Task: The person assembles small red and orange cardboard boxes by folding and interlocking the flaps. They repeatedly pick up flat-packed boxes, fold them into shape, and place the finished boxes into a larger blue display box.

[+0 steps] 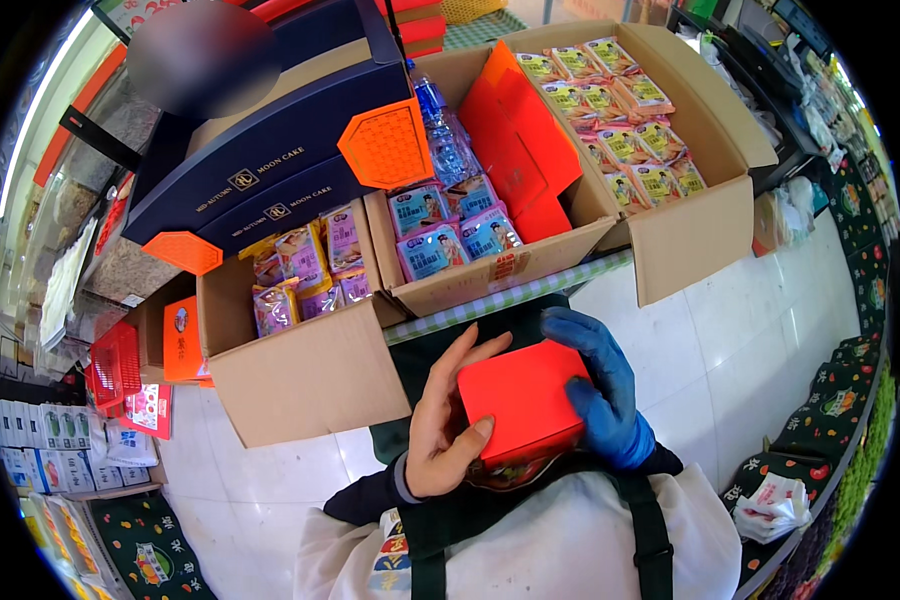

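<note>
A small red box [522, 398] is held close against the chest, below the edge of a table covered in a green checked cloth [510, 297]; it is gripped from both sides. The bare left hand [442, 420] is wrapped around the box's left edge, the fingers curled over its top corner and the thumb laid along its lower left side; the right hand [598, 388], covered by a blue glove, is closed around the right edge, fingers bent over the top face. Three open cardboard cartons are set on the table just beyond the box; the left carton [305, 375] is filled with purple and yellow snack packets; the middle carton [490, 270] is filled with blue and pink packets, flat red folded sheets [518, 140] and a plastic water bottle [442, 130]; the right carton [685, 235] is packed with rows of yellow-green packets. Dark blue gift boxes [270, 165] are stacked over the left carton.
</note>
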The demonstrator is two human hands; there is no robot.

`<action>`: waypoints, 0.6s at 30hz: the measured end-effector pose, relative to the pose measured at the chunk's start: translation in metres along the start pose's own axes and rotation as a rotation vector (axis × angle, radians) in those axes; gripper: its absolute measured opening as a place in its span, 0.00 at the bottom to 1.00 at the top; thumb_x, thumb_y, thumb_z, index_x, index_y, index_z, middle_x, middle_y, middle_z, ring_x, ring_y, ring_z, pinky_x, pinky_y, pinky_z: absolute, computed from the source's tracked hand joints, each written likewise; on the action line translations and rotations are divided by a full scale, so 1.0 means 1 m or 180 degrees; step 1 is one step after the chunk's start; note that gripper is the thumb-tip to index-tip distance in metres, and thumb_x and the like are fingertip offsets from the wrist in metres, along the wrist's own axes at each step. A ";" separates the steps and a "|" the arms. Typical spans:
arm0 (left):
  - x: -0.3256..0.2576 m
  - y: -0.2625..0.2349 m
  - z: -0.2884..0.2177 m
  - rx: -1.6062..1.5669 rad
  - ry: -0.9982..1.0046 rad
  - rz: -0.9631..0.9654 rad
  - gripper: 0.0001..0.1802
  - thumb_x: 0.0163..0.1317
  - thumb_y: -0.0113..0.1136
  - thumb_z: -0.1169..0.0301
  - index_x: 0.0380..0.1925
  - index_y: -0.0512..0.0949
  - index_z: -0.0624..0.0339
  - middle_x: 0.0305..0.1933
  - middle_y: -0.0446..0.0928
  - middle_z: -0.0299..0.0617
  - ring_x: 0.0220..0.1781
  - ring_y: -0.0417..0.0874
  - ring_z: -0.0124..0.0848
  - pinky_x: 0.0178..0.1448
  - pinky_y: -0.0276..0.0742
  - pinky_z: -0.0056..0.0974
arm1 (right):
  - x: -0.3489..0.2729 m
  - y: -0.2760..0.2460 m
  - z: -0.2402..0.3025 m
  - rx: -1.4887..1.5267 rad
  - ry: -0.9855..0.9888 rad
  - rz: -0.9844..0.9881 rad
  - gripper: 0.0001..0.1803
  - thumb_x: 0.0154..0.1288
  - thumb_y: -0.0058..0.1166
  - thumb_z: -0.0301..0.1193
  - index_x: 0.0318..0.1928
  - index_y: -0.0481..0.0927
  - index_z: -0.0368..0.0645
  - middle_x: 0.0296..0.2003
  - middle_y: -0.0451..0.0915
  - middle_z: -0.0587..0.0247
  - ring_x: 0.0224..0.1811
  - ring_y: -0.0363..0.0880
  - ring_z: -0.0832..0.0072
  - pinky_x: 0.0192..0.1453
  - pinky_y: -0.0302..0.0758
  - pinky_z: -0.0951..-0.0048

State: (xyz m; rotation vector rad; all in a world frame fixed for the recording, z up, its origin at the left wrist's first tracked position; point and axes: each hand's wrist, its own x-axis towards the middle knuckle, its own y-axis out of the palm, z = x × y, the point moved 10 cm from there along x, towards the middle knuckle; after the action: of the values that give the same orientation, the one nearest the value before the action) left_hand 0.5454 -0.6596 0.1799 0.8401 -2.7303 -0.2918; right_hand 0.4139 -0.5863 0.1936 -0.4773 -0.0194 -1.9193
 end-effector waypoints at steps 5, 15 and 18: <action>-0.004 0.000 0.005 0.0218 -0.0234 0.0081 0.35 0.58 0.56 0.77 0.65 0.57 0.69 0.65 0.64 0.58 0.65 0.68 0.38 0.67 0.60 0.39 | -0.003 0.001 -0.006 0.0081 0.0434 0.0219 0.23 0.54 0.48 0.24 0.53 0.73 0.33 0.53 0.74 0.47 0.55 0.74 0.57 0.61 0.68 0.65; -0.008 0.010 -0.007 0.0289 0.0113 0.0223 0.36 0.54 0.63 0.77 0.62 0.59 0.72 0.54 0.73 0.59 0.63 0.71 0.44 0.66 0.63 0.45 | -0.012 0.004 0.002 0.0808 0.0361 0.0020 0.24 0.56 0.54 0.20 0.55 0.69 0.35 0.48 0.74 0.53 0.47 0.75 0.70 0.54 0.71 0.71; -0.008 0.015 -0.014 0.0463 0.0363 0.0462 0.39 0.51 0.66 0.75 0.62 0.59 0.73 0.52 0.74 0.60 0.62 0.72 0.46 0.65 0.63 0.47 | -0.013 0.001 0.005 0.0932 0.0131 -0.0003 0.23 0.55 0.55 0.19 0.53 0.69 0.35 0.46 0.73 0.54 0.44 0.75 0.70 0.52 0.71 0.70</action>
State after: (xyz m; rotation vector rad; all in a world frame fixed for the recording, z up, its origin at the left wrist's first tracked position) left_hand 0.5488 -0.6442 0.1954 0.6667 -2.7120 -0.0153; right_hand 0.4203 -0.5741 0.1939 -0.2405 -0.2702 -1.8875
